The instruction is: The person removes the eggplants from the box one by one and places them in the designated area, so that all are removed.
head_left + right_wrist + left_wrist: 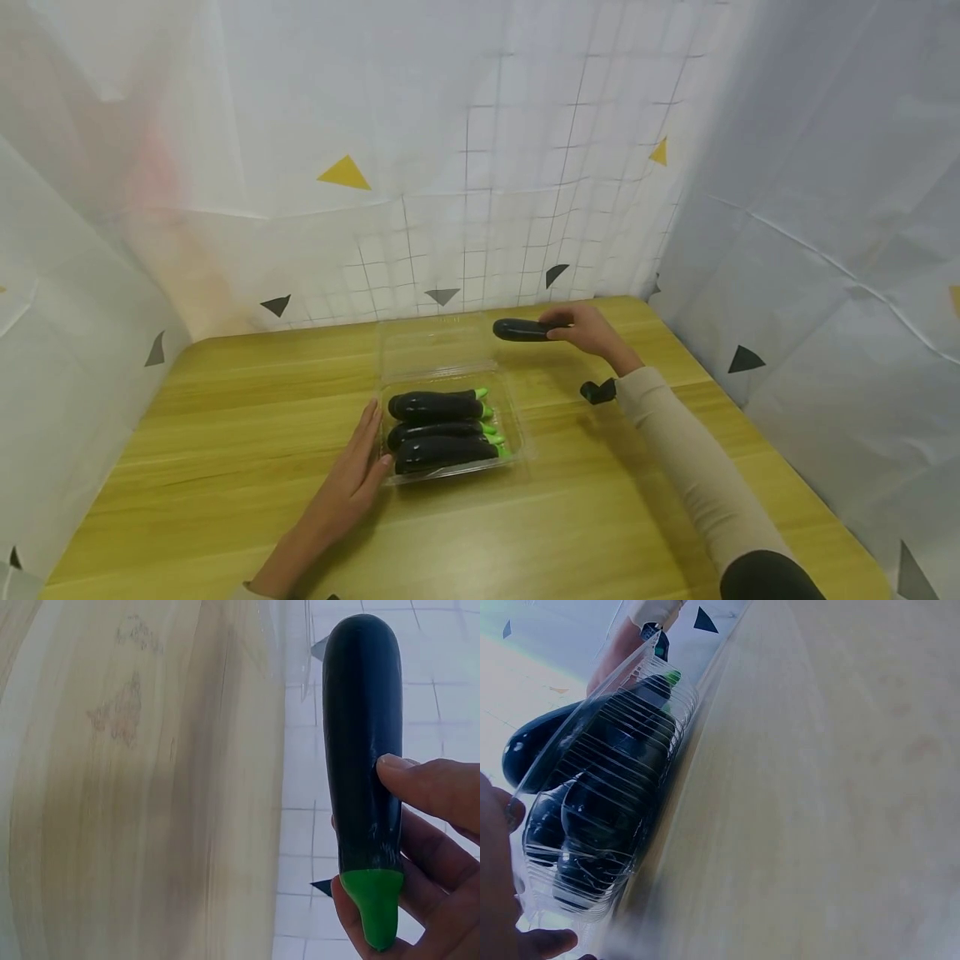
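In the head view my right hand pinches a dark eggplant above the table, right of the container's lid. The right wrist view shows the thumb on one side of this eggplant, with fingers behind it around the green stem end. A clear plastic clamshell container lies with its lid folded back toward the wall. Inside, several dark eggplants lie side by side, green stems to the right. My left hand rests along the container's left side, fingers straight and thumb at the near corner.
The wooden table meets a white wall sheet at the back, printed with grid lines and triangles. More white sheeting stands along the right edge. A small black device sits at the right wrist.
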The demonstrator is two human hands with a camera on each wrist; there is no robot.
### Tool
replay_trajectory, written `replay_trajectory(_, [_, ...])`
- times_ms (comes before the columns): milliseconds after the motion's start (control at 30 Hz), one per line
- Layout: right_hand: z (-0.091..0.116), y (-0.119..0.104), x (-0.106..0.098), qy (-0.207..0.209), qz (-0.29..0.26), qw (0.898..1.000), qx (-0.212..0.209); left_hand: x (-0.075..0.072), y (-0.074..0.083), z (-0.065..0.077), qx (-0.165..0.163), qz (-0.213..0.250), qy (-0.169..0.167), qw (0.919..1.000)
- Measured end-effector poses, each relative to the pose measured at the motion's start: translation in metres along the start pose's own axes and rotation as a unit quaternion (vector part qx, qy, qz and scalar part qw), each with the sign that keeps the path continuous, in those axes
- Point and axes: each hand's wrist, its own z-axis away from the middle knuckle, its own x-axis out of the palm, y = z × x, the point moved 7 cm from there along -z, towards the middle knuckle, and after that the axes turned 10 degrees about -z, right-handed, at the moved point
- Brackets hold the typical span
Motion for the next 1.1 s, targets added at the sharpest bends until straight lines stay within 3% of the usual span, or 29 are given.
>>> replay_trajectory(867, [-0.012, 0.04, 0.005, 0.006, -0.012, 1.0, 0.026, 0.0, -0.002, 0.0, -0.003, -0.005, 0.0, 1.0])
replay_trajectory(1100, [-0.016, 0.04, 0.004, 0.004, -0.004, 0.999, 0.037, 0.0, -0.002, 0.0, -0.005, 0.0, -0.002, 1.0])
